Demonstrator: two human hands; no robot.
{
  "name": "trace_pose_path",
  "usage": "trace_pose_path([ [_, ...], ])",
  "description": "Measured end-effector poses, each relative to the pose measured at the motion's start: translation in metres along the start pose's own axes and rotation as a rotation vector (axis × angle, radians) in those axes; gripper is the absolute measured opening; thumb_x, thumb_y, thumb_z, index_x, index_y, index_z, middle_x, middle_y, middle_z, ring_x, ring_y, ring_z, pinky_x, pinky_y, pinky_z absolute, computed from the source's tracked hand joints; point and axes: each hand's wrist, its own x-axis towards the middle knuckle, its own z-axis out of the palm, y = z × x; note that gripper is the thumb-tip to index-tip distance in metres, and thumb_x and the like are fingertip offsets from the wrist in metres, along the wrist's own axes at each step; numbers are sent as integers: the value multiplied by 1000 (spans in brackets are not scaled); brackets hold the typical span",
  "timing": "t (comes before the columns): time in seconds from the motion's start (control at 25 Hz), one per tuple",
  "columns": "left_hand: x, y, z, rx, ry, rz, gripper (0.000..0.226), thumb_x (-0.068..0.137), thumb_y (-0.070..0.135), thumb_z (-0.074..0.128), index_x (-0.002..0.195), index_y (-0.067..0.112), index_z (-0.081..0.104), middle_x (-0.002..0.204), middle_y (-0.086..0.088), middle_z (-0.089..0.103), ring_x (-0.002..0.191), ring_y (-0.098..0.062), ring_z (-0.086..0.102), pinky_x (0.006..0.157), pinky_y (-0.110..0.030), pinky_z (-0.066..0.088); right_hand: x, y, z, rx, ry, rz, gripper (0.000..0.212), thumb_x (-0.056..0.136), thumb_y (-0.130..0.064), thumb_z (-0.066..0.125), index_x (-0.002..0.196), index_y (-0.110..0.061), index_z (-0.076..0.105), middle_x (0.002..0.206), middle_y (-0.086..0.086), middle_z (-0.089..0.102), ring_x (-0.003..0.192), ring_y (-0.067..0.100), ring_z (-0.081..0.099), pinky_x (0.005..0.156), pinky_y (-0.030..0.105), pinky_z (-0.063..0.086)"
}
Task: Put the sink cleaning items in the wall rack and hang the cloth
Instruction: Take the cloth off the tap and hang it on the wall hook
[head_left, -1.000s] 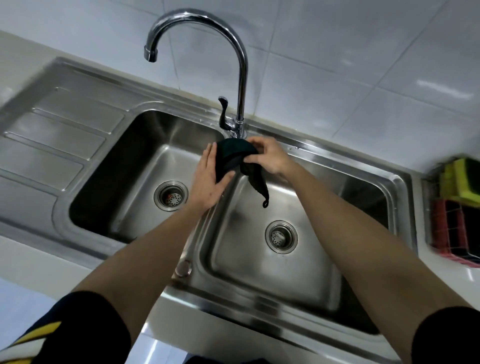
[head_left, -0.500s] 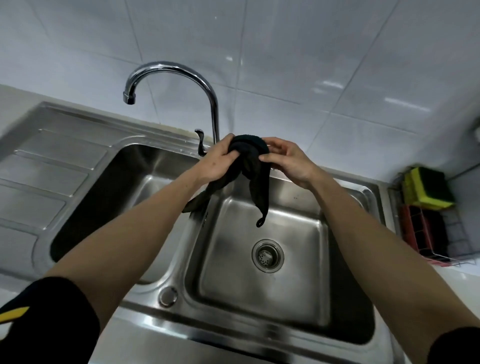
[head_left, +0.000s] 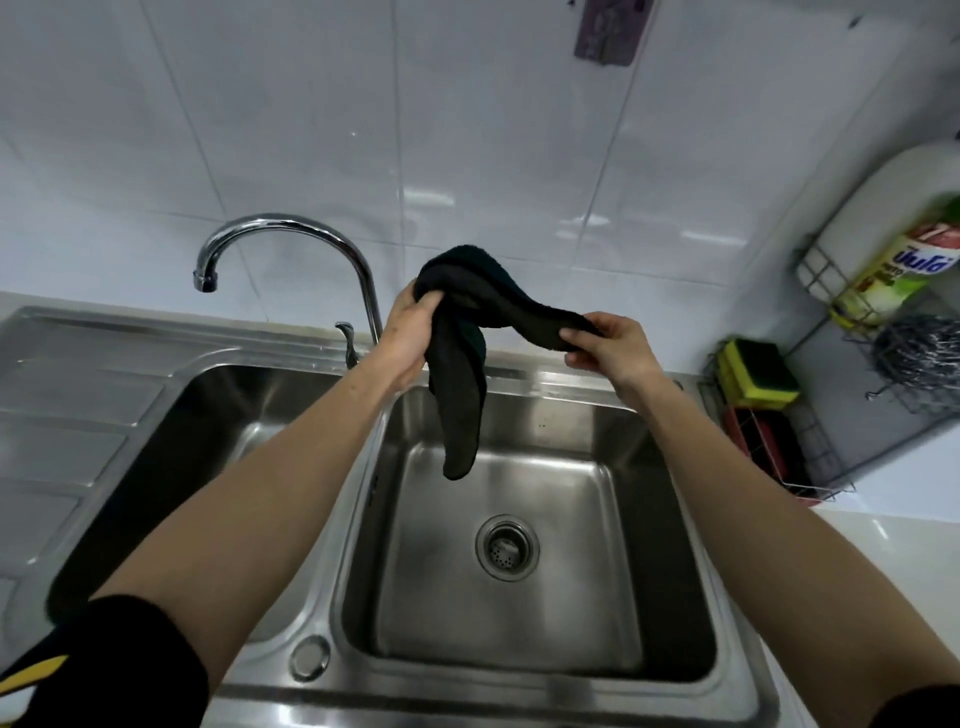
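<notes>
Stainless steel fills the lower view: the double sink (head_left: 322, 670) with its curved faucet (head_left: 291, 234) at the left, and above the right basin a black cloth (head_left: 460, 374) held between both hands. The left hand (head_left: 410, 332) has its fingers (head_left: 428, 301) closed around a bunched upper part of the cloth, from which a long tail hangs down toward the basin; the right hand (head_left: 610, 345) pinches another edge, fingers (head_left: 576, 338) clamped on the fabric, so a twisted span bridges the two. To do this step well, the person would likely draw the hands apart until the cloth opens flat, find a corner or loop, and keep the hanging tail clear of the wet basin before carrying it rightward. At far right the wall rack (head_left: 821, 452) already holds a yellow-green sponge (head_left: 753, 374), with a steel scourer (head_left: 919, 348) and a detergent bottle (head_left: 893, 249) on the wire tiers above; a small hook (head_left: 872, 395) under the scourer's tier looks a plausible hanging place, though that is a guess. Compared with half a second ago, the hands have spread and risen, the cloth is stretched between them rather than gathered close, and the view has tilted up and right, bringing the bottle and scourer into sight.
</notes>
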Motion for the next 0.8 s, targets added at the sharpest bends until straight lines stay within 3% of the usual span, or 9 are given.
trace_pose_path([
  [0.12, -4, -8, -2, -19, 58, -40, 26, 98, 13, 46, 122, 10, 54, 96, -7, 66, 87, -18, 64, 81, -29, 54, 2, -33, -12, 264, 118, -4, 13, 80, 0, 72, 82, -9, 63, 73, 4, 62, 50, 9, 58, 71, 26, 58],
  [0.28, -7, -30, -4, 119, 7, -86, 22, 96, 14, 52, 118, 12, 54, 95, -5, 66, 93, -20, 63, 78, -23, 52, 5, -69, 0, 522, 109, -112, 14, 85, -4, 68, 76, -13, 64, 70, 0, 71, 68, 13, 67, 76, 24, 55],
  [0.44, -6, -36, -11, 410, -170, -119, 37, 90, 22, 64, 123, 10, 54, 116, -12, 66, 109, -25, 63, 84, -25, 50, 7, -96, 21, 556, 81, -215, 9, 88, -9, 66, 80, -12, 68, 74, 2, 71, 71, 17, 65, 69, 26, 54],
  [0.52, -7, -22, -8, 479, -266, -85, 49, 85, 12, 69, 131, 14, 51, 123, -10, 61, 113, -24, 60, 84, -21, 49, 6, -108, 31, 537, 101, -221, 10, 85, -10, 70, 76, -12, 68, 68, 2, 70, 63, 15, 64, 63, 27, 54],
  [0.64, 3, 11, 1, 495, -399, -6, 76, 72, 3, 74, 138, 28, 44, 134, -5, 52, 120, -20, 53, 98, -32, 46, 6, -118, 51, 506, 119, -187, 14, 79, -7, 76, 67, -11, 69, 61, 4, 69, 56, 18, 64, 65, 31, 56],
  [0.72, 12, 36, 16, 455, -365, 108, 63, 75, 1, 70, 131, 24, 52, 133, -5, 55, 118, -19, 55, 101, -35, 45, 6, -118, 60, 478, 123, -162, 16, 78, -6, 77, 65, -13, 70, 59, 3, 68, 55, 18, 63, 65, 32, 55],
  [0.8, 21, 65, 38, 354, -194, 225, 35, 83, 4, 66, 116, 16, 63, 117, -4, 64, 107, -18, 62, 96, -34, 49, 8, -117, 63, 438, 135, -153, 11, 76, -7, 78, 70, -13, 72, 64, 5, 69, 60, 20, 64, 71, 36, 55],
])
